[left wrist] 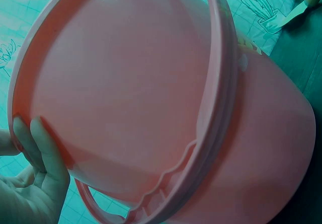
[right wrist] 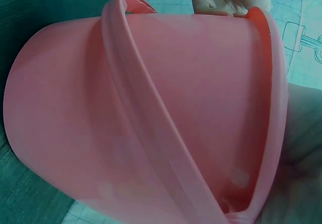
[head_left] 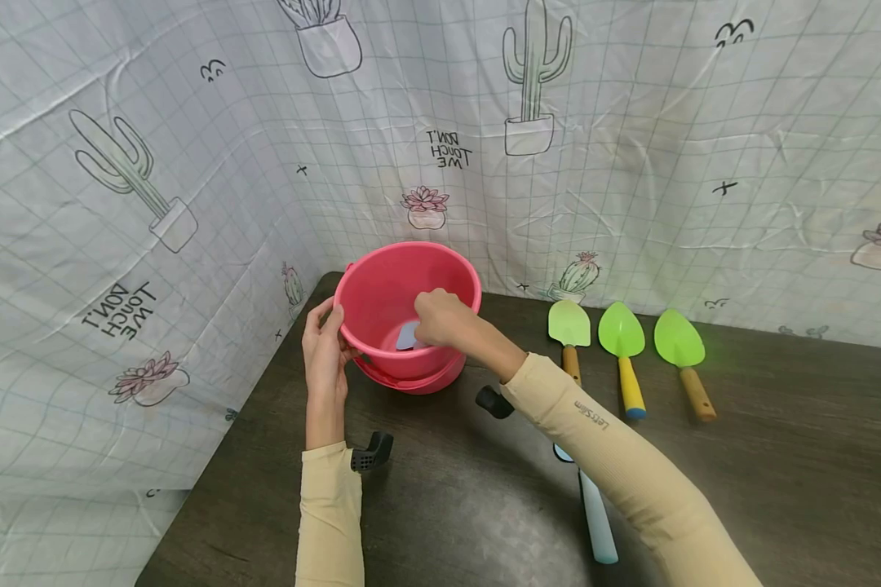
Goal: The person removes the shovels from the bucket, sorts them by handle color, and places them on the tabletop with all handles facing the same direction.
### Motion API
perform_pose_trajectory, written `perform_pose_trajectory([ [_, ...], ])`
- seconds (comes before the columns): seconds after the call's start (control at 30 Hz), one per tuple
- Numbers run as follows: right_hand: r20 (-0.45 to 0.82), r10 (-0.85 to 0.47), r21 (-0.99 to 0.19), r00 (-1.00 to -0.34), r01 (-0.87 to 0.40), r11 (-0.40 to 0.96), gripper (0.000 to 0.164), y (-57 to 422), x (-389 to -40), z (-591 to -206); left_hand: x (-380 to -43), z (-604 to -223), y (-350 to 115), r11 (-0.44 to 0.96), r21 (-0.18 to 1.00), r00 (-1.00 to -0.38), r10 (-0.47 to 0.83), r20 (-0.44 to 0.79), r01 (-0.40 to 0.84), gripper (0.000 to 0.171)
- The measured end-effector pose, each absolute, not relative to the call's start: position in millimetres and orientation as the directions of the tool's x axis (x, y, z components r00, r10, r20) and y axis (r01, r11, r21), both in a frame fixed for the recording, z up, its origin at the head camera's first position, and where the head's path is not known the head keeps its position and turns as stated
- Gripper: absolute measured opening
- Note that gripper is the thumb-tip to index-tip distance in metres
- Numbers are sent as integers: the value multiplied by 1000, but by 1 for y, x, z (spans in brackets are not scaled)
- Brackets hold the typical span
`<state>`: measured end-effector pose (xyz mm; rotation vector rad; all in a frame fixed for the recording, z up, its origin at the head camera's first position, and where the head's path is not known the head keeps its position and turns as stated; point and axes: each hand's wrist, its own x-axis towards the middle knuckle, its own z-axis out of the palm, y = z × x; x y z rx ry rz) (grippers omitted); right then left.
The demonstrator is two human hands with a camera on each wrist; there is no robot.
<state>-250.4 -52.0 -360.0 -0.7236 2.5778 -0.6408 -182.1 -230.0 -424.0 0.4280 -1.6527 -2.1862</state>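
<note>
A pink-red bucket stands near the table's back edge; its handle hangs down on the near side. My left hand grips its left rim, the thumb lying over the edge. That hand also shows at the rim in the left wrist view. My right hand reaches over the right rim into the bucket, fingers curled. From under it shows a pale grey-blue flat thing, which it seems to hold; the rest is hidden by the hand. In the right wrist view the bucket's wall covers what the fingers hold.
To the right, three green-bladed garden trowels lie in a row: one with a brown handle, one with a yellow handle, one with a wooden handle. A light-blue-handled tool lies partly under the right sleeve. A patterned curtain hangs behind.
</note>
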Motion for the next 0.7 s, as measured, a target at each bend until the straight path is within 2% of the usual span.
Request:
perform_pose_trajectory([
  [0.27, -311, -546, -500, -778, -355, 790, 29, -56, -256, -360, -182, -424, -230, -239, 966, -889, -458, -19, 103, 39],
  [0.53, -377, -581, -481, -722, -384, 788, 21, -60, -275, -374, -182, -423, -230, -245, 964, -889, -458, -24, 100, 39],
  [0.7, -385, -563, -442, -731, -390, 808, 26, -61, -266, -364, -182, -423, -230, -248, 964, -890, -456, -25, 100, 39],
])
